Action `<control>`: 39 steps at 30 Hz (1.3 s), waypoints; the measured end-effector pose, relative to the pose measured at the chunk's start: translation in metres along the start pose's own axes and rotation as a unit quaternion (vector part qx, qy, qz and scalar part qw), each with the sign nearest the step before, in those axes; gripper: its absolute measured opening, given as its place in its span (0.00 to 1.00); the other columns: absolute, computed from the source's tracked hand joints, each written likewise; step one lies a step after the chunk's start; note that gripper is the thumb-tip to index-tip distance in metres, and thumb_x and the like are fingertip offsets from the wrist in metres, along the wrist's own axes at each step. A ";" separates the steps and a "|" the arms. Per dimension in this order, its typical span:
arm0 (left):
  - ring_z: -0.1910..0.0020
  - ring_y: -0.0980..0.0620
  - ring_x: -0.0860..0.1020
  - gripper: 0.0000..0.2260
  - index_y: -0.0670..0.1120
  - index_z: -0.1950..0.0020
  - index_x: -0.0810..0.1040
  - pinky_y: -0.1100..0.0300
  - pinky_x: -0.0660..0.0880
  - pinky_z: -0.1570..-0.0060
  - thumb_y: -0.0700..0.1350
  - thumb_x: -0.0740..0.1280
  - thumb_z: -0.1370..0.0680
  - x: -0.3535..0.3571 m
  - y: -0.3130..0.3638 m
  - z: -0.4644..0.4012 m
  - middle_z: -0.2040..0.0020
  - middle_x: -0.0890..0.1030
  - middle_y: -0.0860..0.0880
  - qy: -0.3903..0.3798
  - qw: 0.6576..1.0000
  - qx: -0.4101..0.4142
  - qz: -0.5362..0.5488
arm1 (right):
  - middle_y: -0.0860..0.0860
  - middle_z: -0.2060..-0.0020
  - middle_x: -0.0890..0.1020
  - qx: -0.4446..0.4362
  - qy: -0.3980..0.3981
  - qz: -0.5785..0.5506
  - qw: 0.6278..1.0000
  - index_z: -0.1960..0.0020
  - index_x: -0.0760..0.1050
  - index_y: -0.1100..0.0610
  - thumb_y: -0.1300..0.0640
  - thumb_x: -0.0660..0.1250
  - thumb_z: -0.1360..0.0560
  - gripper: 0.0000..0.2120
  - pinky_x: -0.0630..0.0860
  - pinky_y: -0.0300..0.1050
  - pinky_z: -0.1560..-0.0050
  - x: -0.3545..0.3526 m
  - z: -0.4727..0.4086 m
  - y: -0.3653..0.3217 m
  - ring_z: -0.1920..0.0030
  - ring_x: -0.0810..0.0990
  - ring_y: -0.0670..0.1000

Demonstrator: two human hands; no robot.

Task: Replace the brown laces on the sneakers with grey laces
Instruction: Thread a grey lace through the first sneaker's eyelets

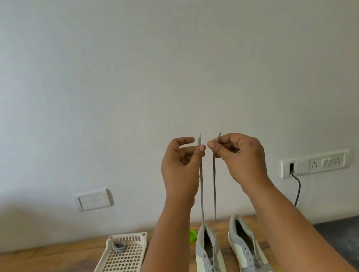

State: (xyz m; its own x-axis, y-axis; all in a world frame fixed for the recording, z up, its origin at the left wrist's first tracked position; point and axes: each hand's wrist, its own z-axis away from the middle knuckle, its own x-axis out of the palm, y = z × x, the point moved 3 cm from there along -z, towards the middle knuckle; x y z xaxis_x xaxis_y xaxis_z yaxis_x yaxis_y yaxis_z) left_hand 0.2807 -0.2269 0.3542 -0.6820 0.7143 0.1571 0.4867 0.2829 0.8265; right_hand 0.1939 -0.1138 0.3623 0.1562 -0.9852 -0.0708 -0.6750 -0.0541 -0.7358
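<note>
Grip: left hand (pixel 180 164) and right hand (pixel 240 153) each pinch 1 grey lace (pixel 202 189) end
Place: high above left sneaker (pixel 209 259)
Advice: match both ends level

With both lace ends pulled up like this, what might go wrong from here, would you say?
1. The left hand and right hand pinch the grey lace ends high above the left sneaker; a harder pull could lift or tip it.
2. The two ends look about level, but a slip of either pinch could leave them uneven.
3. The right sneaker stands close beside; a jerk could knock it.
</note>
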 end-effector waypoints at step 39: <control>0.55 0.58 0.77 0.02 0.53 0.55 0.82 0.65 0.69 0.59 0.50 0.72 0.24 0.011 0.002 -0.022 0.57 0.82 0.61 0.064 0.997 0.008 -0.037 | 0.42 0.58 0.83 0.016 -0.007 -0.026 1.000 0.53 0.82 0.50 0.50 0.70 0.24 0.05 0.69 0.25 0.59 0.010 -0.031 -0.006 0.52 0.79 0.40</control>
State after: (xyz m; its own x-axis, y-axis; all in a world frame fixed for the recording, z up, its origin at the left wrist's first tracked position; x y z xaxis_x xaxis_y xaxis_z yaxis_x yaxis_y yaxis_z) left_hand 0.2624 -0.2327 0.3690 -0.7805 0.6032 0.1643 0.4400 0.3433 0.8298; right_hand 0.1769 -0.1279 0.3864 0.2000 -0.9789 -0.0409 -0.6418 -0.0993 -0.7604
